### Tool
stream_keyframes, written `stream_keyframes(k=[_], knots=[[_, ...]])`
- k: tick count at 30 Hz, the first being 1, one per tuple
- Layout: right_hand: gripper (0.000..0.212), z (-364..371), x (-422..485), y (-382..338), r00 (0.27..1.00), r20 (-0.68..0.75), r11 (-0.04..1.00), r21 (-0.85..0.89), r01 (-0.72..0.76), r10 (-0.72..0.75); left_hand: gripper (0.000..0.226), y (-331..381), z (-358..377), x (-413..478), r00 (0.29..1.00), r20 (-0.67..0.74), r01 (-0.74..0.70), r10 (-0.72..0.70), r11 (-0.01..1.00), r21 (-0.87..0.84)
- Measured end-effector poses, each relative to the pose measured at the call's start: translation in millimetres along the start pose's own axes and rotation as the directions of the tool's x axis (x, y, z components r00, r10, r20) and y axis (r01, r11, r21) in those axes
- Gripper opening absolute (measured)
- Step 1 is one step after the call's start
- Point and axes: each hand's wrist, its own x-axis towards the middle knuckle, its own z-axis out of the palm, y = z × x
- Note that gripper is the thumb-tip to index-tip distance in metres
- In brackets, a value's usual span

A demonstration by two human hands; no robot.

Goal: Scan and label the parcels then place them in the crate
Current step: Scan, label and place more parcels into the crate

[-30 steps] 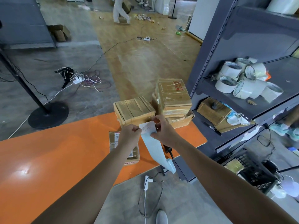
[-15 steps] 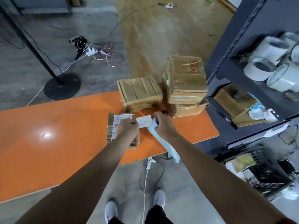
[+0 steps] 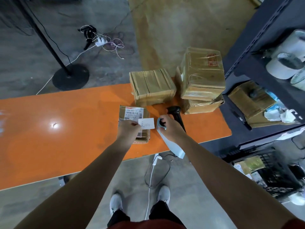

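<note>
A small flat parcel [image 3: 132,113] with a printed barcode label lies on the orange table [image 3: 66,129]. My left hand [image 3: 128,131] pinches a small white label [image 3: 146,123] just over the parcel's right edge. My right hand [image 3: 170,128] holds a label roll [image 3: 160,124] whose pale blue backing strip [image 3: 173,146] hangs down past the table's front edge. A black handheld scanner [image 3: 175,113] lies on the table just behind my right hand. Three taped brown parcels stand behind: one [image 3: 151,85] in the middle, two stacked [image 3: 203,75] at the right.
A dark metal shelf [image 3: 264,52] at the right holds tape rolls [image 3: 283,65] and a cardboard box [image 3: 250,98]. A black crate [image 3: 277,177] sits on the floor under it. A lamp stand base [image 3: 71,78] and cables lie beyond the table. A white cable [image 3: 151,179] hangs by my feet.
My hands have come down from in front of the stacked parcels to the flat parcel. The white label is peeled free from the backing strip. The view has tilted downward.
</note>
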Motion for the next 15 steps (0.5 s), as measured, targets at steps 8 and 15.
stream_keyframes(k=[8,15], knots=[[0.026,2,-16,-51,0.996,-0.053,0.976,0.212,-0.053,0.066,0.022,-18,-27,-2,1.0,-0.003,0.011,-0.011,1.0,-0.005],[0.017,19,-17,-78,0.998,-0.021,0.955,0.292,-0.046,0.055,0.026,-28,-43,-1,1.0,0.006,0.024,-0.024,1.0,0.007]])
